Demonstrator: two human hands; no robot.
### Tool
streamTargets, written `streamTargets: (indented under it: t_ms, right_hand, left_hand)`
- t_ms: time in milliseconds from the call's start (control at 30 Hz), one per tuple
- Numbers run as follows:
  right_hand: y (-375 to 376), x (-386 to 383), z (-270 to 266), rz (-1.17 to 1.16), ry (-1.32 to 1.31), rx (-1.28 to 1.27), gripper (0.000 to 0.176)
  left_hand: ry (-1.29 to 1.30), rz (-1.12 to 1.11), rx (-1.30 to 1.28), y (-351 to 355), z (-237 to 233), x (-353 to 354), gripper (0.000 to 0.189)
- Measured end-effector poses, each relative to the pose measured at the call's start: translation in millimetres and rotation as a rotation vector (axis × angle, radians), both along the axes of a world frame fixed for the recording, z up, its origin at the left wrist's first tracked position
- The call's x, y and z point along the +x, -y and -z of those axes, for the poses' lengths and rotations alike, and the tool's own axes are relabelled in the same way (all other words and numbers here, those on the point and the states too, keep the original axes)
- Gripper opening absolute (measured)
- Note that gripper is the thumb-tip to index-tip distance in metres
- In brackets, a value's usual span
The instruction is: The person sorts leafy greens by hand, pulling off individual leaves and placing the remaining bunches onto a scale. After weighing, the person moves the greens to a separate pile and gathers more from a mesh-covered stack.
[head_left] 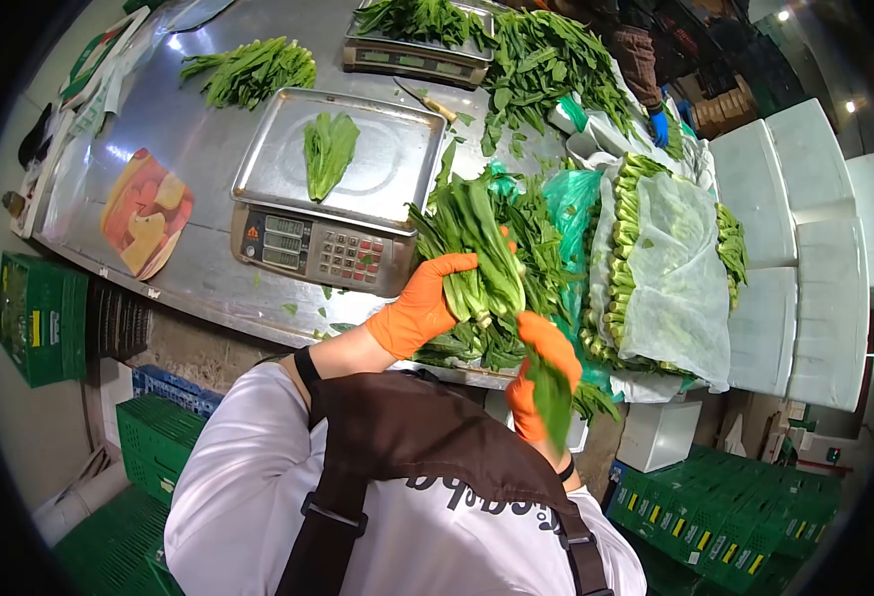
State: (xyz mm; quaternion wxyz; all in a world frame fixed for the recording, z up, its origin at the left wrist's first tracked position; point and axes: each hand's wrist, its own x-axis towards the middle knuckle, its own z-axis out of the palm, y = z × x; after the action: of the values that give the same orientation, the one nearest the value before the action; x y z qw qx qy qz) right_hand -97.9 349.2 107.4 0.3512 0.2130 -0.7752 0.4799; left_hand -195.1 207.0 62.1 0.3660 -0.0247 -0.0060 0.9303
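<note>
My left hand (pixel 419 308), in an orange glove, is closed around a bunch of long leafy greens (pixel 482 233). The cut stem ends point down toward my body. My right hand (pixel 548 363), also gloved in orange, is just below and to the right of the bunch, its fingers closed on a loose green leaf (pixel 553 402) that hangs down over the palm. Beneath both hands lies a pile of loose leaves (pixel 541 248). Left of the bunch stands a digital scale (pixel 323 243), with one small head of greens (pixel 330 154) on its steel pan.
A second scale (pixel 417 62) at the back carries greens. Near it lies a knife (pixel 427 99). Cloth-covered stacked greens (pixel 670 278) sit at right, beside white foam boxes (pixel 824 248). Another person's blue-gloved hand (pixel 659 129) is at the far right. Green crates (pixel 715 507) stand below.
</note>
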Motion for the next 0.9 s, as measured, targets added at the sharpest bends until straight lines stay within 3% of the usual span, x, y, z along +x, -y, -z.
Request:
streamTargets:
  t_ms: [100,133,167,233,300,333,467,567,633,700,767,833,900]
  right_hand:
    - [-12,9,0,-0.011,-0.084,-0.157,0.019]
    - [-29,12,-4,0.25,0.104,0.098,0.018]
    - [-38,4,1,0.439,0.333,0.153,0.023]
    - [-45,-11,-5,0.552,0.36,0.451,0.035]
    - [-41,-15,-3,0.231,0.664,-0.088,0.038]
    - [-31,-17,-4,0.126,0.667,-0.175,0.036]
    - [-17,-14,16,0.188,0.647,-0.227,0.028]
    - [-16,-10,16,0.16,0.574,-0.236,0.025]
    - [-20,-10,14,0.158,0.587,-0.252,0.022]
    - [-34,-10,8,0.088,0.801,-0.155,0.019]
    - [-53,-16,2,0.185,0.766,-0.048,0.017]
    - [-62,-28,-10,0.31,0.592,-0.318,0.015]
    - [-69,-30,-32,0.263,0.558,-0.459,0.014]
  left_hand:
    - [0.082,-0.011,0.111,1,-6,-4,0.058]
    - [0.017,-0.008,0.032,4,-8,-5,0.058]
    - [-0.05,-0.003,-0.047,6,-9,-7,0.058]
    - [-0.135,0.001,-0.157,5,-5,-4,0.053]
    - [-0.309,-0.094,-0.487,2,-4,4,0.037]
    - [-0.318,-0.064,-0.484,0,-8,8,0.037]
    - [-0.527,-0.016,-0.59,-6,-9,16,0.055]
    - [-0.611,0.075,-0.653,-3,-17,17,0.059]
    - [-0.614,0.081,-0.657,-6,-14,17,0.055]
    - [-0.606,0.087,-0.773,-6,-17,18,0.047]
    - [-0.611,0.095,-0.82,-9,-7,16,0.043]
    - [-0.618,0.114,-0.914,-12,3,15,0.035]
    - [-0.584,0.104,-0.916,-17,2,17,0.035]
